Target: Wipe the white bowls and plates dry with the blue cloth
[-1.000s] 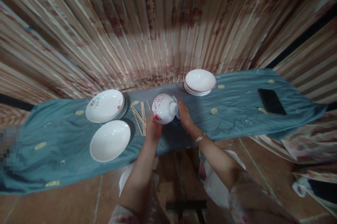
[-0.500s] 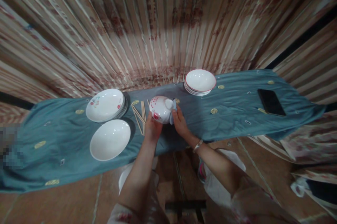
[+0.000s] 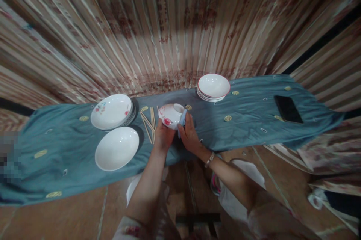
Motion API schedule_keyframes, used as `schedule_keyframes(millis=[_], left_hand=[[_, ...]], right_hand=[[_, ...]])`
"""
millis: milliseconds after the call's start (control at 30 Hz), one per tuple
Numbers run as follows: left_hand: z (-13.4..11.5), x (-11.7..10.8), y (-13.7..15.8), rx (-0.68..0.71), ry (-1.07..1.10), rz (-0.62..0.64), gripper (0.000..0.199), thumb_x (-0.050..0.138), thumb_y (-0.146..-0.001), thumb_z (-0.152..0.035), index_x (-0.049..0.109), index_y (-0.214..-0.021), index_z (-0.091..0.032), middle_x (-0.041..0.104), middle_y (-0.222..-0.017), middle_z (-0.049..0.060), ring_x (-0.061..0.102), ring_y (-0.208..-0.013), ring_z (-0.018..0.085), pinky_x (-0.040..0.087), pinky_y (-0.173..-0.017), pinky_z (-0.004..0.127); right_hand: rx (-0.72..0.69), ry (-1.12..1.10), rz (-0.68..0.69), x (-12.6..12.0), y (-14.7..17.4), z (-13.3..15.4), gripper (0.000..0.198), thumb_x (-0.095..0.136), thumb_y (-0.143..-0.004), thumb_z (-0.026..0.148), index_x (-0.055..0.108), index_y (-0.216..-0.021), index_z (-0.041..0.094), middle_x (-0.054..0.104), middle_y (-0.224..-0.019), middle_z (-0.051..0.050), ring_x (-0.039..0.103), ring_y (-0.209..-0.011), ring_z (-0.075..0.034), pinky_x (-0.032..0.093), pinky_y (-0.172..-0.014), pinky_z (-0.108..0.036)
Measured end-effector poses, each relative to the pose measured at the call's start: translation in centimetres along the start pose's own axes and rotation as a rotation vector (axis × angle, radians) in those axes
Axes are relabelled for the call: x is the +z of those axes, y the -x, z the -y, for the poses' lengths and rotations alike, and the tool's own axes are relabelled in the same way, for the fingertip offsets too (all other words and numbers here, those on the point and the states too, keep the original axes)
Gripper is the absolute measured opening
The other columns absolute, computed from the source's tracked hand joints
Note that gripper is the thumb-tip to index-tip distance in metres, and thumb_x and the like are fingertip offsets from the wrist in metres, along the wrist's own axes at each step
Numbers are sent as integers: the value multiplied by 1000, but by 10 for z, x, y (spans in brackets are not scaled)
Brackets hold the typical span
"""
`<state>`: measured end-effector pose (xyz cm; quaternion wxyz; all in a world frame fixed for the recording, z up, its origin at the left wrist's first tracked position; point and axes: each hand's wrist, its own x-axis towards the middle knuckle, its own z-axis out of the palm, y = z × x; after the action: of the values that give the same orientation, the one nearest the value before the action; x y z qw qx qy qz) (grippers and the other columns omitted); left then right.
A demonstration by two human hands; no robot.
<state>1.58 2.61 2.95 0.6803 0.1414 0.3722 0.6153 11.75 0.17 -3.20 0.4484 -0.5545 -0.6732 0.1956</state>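
Observation:
A white bowl with a red flower pattern [image 3: 168, 115] is held tilted on its side above the table, its foot ring facing up and right. My left hand [image 3: 164, 137] is closed around its near left side. My right hand [image 3: 190, 136] is closed on a light blue cloth [image 3: 182, 118], which presses against the right side of the bowl. Some of my fingers are hidden behind the bowl and cloth. Several wooden chopsticks [image 3: 147, 125] lie on the table just left of the bowl.
A stack of flowered plates [image 3: 111, 112] and a white bowl [image 3: 117, 149] stand at the left of the blue-green tablecloth [image 3: 245, 131]. Red-rimmed bowls [image 3: 213, 86] are stacked at the back, right of centre. A black phone [image 3: 288, 109] lies farther right. Pleated curtains [image 3: 180, 26] hang behind.
The bowl has turned a little, so its foot ring faces more upward. My right hand has shifted slightly left and down with the cloth along the bowl's side.

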Motion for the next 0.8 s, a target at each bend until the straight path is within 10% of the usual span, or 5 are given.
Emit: schedule_keyframes(millis=[800], left_hand=[[-2, 7, 9, -82, 91, -44, 46, 27, -103, -32, 65, -118, -13, 72, -115, 9, 57, -127, 17, 43, -110, 29]], right_hand=[[-402, 321, 103, -20, -5, 17, 46, 38, -98, 16, 47, -143, 16, 33, -158, -17, 8, -153, -28, 29, -119, -55]])
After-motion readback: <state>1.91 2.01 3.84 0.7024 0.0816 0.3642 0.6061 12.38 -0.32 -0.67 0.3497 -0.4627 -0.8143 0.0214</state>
